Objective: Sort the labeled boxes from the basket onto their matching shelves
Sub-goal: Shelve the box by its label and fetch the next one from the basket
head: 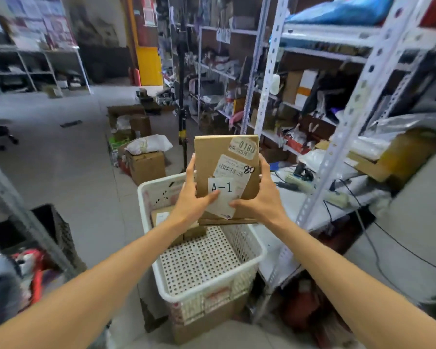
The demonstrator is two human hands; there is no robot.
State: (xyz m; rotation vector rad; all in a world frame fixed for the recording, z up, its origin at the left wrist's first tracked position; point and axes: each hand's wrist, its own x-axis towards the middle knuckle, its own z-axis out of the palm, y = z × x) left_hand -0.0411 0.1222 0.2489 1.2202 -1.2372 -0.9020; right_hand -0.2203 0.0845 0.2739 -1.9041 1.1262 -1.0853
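A flat brown cardboard box (212, 157) is held upright above the white perforated basket (237, 250). A white label reading "A-1" faces me, with a barcode sticker and a "0180" sticker above it. My left hand (189, 197) grips the box's left edge, thumb on the label. My right hand (262, 195) grips the right edge, thumb near the label's lower corner. At least one more brown box (161, 217) lies in the basket's far left corner, partly hidden by my left wrist.
A white metal shelf rack (320, 157) full of parcels and cables stands close on the right. The basket rests on a cardboard carton (207, 321). Cartons (146, 165) sit on the floor ahead, a black crate (53, 227) at the left. Open floor lies to the far left.
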